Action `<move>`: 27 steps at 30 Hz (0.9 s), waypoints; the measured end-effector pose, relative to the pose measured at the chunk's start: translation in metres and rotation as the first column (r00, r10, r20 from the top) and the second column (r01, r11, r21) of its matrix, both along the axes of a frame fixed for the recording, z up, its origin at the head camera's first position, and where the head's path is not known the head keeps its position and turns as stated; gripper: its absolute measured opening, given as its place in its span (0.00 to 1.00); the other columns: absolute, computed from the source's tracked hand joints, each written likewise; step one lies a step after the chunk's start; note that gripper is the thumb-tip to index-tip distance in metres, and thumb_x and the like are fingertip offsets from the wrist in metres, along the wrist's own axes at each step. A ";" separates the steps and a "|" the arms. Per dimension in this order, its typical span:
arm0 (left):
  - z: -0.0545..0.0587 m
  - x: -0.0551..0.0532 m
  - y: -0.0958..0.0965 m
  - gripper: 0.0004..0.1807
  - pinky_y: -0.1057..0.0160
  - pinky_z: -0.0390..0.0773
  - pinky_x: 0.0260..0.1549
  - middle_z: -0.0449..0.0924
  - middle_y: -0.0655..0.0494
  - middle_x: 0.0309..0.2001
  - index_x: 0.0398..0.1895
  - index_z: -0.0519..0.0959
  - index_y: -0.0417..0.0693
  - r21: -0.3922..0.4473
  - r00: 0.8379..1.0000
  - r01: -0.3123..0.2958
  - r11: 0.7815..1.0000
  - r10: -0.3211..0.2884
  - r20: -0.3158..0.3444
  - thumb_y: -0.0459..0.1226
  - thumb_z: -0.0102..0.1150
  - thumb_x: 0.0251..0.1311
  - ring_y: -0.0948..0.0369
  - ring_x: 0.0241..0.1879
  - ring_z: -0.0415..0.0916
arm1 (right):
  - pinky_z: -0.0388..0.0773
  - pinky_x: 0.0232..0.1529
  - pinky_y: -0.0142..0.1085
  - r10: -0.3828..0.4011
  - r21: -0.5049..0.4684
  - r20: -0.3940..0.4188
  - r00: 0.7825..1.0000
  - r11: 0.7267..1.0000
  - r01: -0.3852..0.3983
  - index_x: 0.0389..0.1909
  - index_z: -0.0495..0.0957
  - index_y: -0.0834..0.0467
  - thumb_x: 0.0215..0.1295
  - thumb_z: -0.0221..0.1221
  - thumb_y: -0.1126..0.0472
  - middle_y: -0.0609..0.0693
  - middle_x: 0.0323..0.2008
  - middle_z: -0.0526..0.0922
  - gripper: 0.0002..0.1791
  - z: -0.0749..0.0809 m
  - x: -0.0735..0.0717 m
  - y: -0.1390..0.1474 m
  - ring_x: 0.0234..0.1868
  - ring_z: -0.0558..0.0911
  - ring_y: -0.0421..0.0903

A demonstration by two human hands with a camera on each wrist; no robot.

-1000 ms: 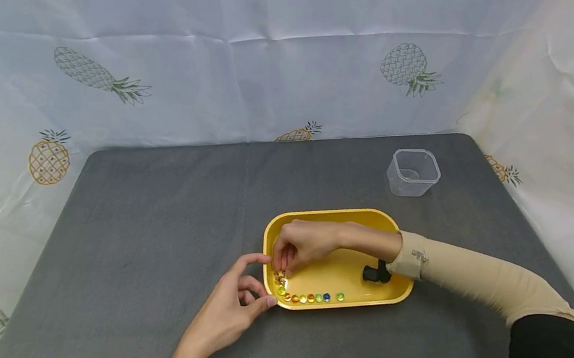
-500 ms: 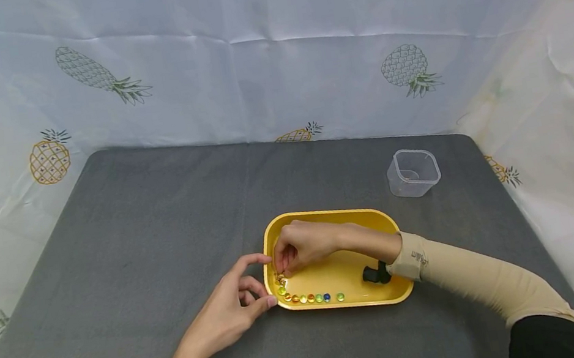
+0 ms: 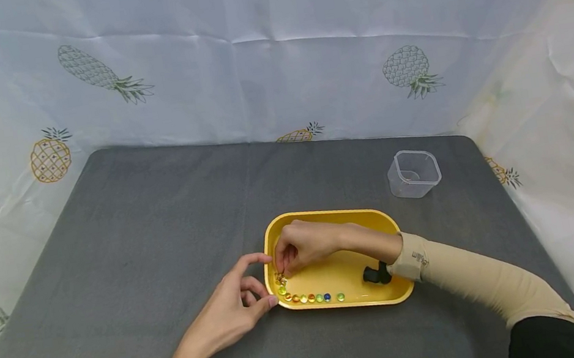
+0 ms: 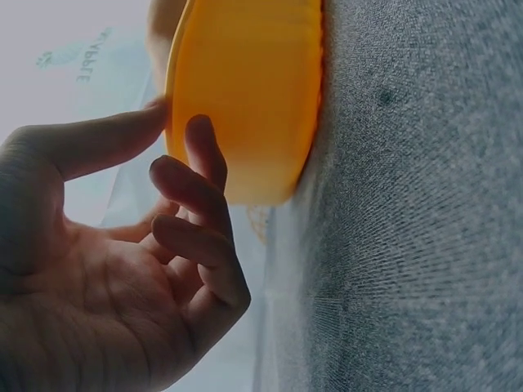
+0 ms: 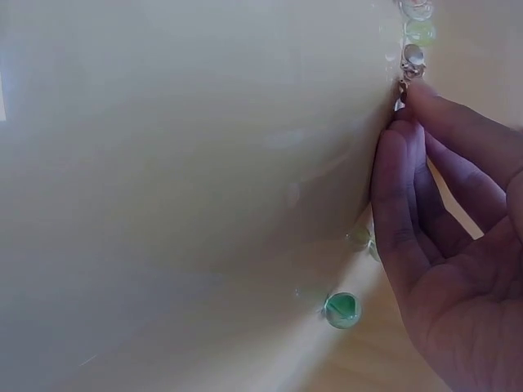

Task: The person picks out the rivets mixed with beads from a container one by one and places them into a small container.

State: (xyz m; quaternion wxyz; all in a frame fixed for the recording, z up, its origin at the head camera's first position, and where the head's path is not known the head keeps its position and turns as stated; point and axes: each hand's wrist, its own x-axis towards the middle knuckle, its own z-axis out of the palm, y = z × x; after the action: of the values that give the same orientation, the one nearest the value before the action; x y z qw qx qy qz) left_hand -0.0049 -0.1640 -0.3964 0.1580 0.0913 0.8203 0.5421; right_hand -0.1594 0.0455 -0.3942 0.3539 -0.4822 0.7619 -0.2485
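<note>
In the head view a shallow yellow tray (image 3: 350, 302) holds a row of glass marbles along its near side, among them a blue marble (image 3: 327, 297) and a green marble (image 3: 340, 297). My right hand (image 3: 304, 243) reaches into the tray's left end. Its thumb and fingertips pinch a small shiny piece (image 5: 402, 91), mostly hidden; I cannot tell its kind. Against it lies a silvery, shiny piece (image 5: 413, 55), with more marbles beyond. My left hand (image 3: 231, 308) touches the tray's left end with thumb and index fingertips, the other fingers loosely bent beside the outer wall.
A clear plastic container (image 3: 413, 174) stands behind the tray to the right on the grey table (image 3: 162, 235). A black device (image 3: 376, 274) at the right wrist hangs over the tray's right end. Pineapple-printed cloth (image 3: 272, 82) surrounds the back and sides.
Almost nothing differs. The right fingertips shift very slightly at the tray's left end, while the left hand, tray and marbles stay put.
</note>
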 end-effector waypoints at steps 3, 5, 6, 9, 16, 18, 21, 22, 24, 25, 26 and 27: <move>0.000 0.000 -0.001 0.33 0.66 0.74 0.26 0.85 0.57 0.33 0.74 0.68 0.49 0.010 1.000 0.004 1.000 -0.004 -0.002 0.36 0.72 0.69 0.67 0.25 0.74 | 0.82 0.40 0.24 0.000 0.000 -0.004 1.000 1.000 0.000 0.39 0.91 0.57 0.67 0.74 0.65 0.45 0.33 0.91 0.03 -0.001 0.000 0.000 0.32 0.81 0.28; 0.001 -0.001 -0.001 0.34 0.66 0.74 0.26 0.85 0.56 0.33 0.74 0.68 0.48 0.017 1.000 0.006 1.000 -0.006 0.002 0.36 0.72 0.69 0.67 0.25 0.74 | 0.82 0.40 0.25 0.002 -0.004 -0.007 1.000 1.000 -0.002 0.39 0.91 0.57 0.67 0.74 0.65 0.45 0.32 0.90 0.03 -0.002 0.000 0.000 0.32 0.81 0.29; 0.001 -0.001 -0.001 0.34 0.66 0.74 0.26 0.85 0.56 0.34 0.74 0.68 0.48 0.022 1.000 0.007 1.000 -0.008 0.005 0.37 0.72 0.69 0.66 0.25 0.74 | 0.82 0.40 0.25 0.003 -0.005 -0.008 1.000 1.000 -0.003 0.39 0.91 0.57 0.66 0.74 0.65 0.45 0.32 0.90 0.03 -0.003 0.000 0.000 0.32 0.81 0.29; 0.001 -0.001 0.000 0.34 0.66 0.74 0.26 0.85 0.55 0.34 0.75 0.68 0.48 0.026 1.000 0.000 1.000 -0.001 0.012 0.37 0.72 0.69 0.66 0.25 0.75 | 0.83 0.40 0.25 0.003 -0.008 -0.006 1.000 1.000 -0.003 0.39 0.91 0.57 0.65 0.76 0.66 0.45 0.32 0.90 0.04 -0.003 0.000 -0.001 0.32 0.81 0.29; 0.002 -0.001 0.002 0.36 0.66 0.73 0.26 0.85 0.55 0.34 0.76 0.67 0.48 0.033 1.000 -0.018 0.999 0.017 0.022 0.38 0.73 0.69 0.66 0.25 0.73 | 0.83 0.39 0.24 0.002 -0.008 -0.014 1.000 1.000 -0.002 0.39 0.91 0.57 0.62 0.78 0.65 0.45 0.32 0.91 0.06 -0.005 0.000 -0.002 0.31 0.81 0.28; 0.002 -0.001 0.002 0.36 0.66 0.73 0.26 0.85 0.55 0.34 0.76 0.67 0.48 0.036 0.999 -0.020 0.999 0.019 0.028 0.38 0.73 0.69 0.66 0.25 0.73 | 0.83 0.39 0.24 0.002 -0.009 -0.017 1.000 1.000 -0.003 0.38 0.91 0.57 0.62 0.78 0.65 0.45 0.32 0.91 0.06 -0.006 0.000 -0.002 0.31 0.81 0.28; 0.001 -0.001 0.002 0.36 0.66 0.74 0.26 0.85 0.54 0.35 0.76 0.67 0.48 0.044 0.999 -0.020 0.999 0.018 0.032 0.38 0.73 0.69 0.65 0.25 0.73 | 0.82 0.39 0.24 0.007 -0.012 -0.018 1.000 1.000 -0.007 0.37 0.91 0.56 0.62 0.78 0.65 0.45 0.31 0.90 0.06 -0.006 0.000 -0.002 0.31 0.81 0.28; 0.001 -0.001 0.002 0.36 0.66 0.74 0.27 0.85 0.54 0.34 0.76 0.67 0.48 0.045 0.999 -0.021 0.999 0.019 0.032 0.38 0.73 0.69 0.66 0.25 0.73 | 0.82 0.38 0.24 0.008 -0.014 -0.016 1.000 1.000 -0.008 0.37 0.91 0.56 0.62 0.78 0.65 0.45 0.31 0.90 0.05 -0.006 0.000 -0.002 0.30 0.81 0.29; 0.001 0.000 0.002 0.35 0.66 0.73 0.27 0.85 0.54 0.34 0.75 0.67 0.48 0.049 0.999 -0.021 0.999 0.019 0.029 0.38 0.73 0.69 0.66 0.25 0.73 | 0.82 0.38 0.24 0.011 -0.018 -0.018 1.000 1.000 -0.011 0.36 0.91 0.56 0.62 0.78 0.66 0.45 0.31 0.90 0.05 -0.005 0.000 -0.002 0.30 0.80 0.29; 0.001 0.000 0.002 0.35 0.66 0.73 0.27 0.85 0.54 0.34 0.75 0.67 0.48 0.050 0.999 -0.021 0.999 0.019 0.029 0.39 0.73 0.69 0.66 0.26 0.73 | 0.82 0.38 0.24 0.011 -0.019 -0.018 1.000 1.000 -0.012 0.36 0.91 0.56 0.62 0.77 0.66 0.44 0.31 0.90 0.05 -0.005 0.001 -0.002 0.30 0.80 0.29; 0.001 0.000 0.002 0.35 0.66 0.73 0.27 0.85 0.54 0.34 0.75 0.67 0.48 0.052 0.999 -0.020 0.998 0.019 0.028 0.39 0.73 0.69 0.66 0.26 0.73 | 0.82 0.38 0.24 0.012 -0.020 -0.019 1.000 1.000 -0.012 0.36 0.91 0.56 0.63 0.77 0.66 0.44 0.30 0.90 0.05 -0.005 0.001 -0.002 0.30 0.80 0.29; 0.001 0.000 0.002 0.35 0.66 0.73 0.27 0.85 0.54 0.34 0.75 0.67 0.48 0.052 0.999 -0.020 0.998 0.019 0.027 0.39 0.73 0.69 0.66 0.26 0.73 | 0.82 0.38 0.24 0.013 -0.022 -0.021 1.000 1.000 -0.014 0.36 0.91 0.56 0.63 0.77 0.66 0.44 0.30 0.90 0.04 -0.005 0.001 -0.002 0.30 0.80 0.29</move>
State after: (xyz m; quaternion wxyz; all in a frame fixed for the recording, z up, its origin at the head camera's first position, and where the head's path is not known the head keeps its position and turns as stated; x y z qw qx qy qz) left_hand -0.0052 -0.1622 -0.3954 0.1611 0.0800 0.8046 0.5659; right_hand -0.1585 0.0438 -0.3991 0.3422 -0.4938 0.7595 -0.2495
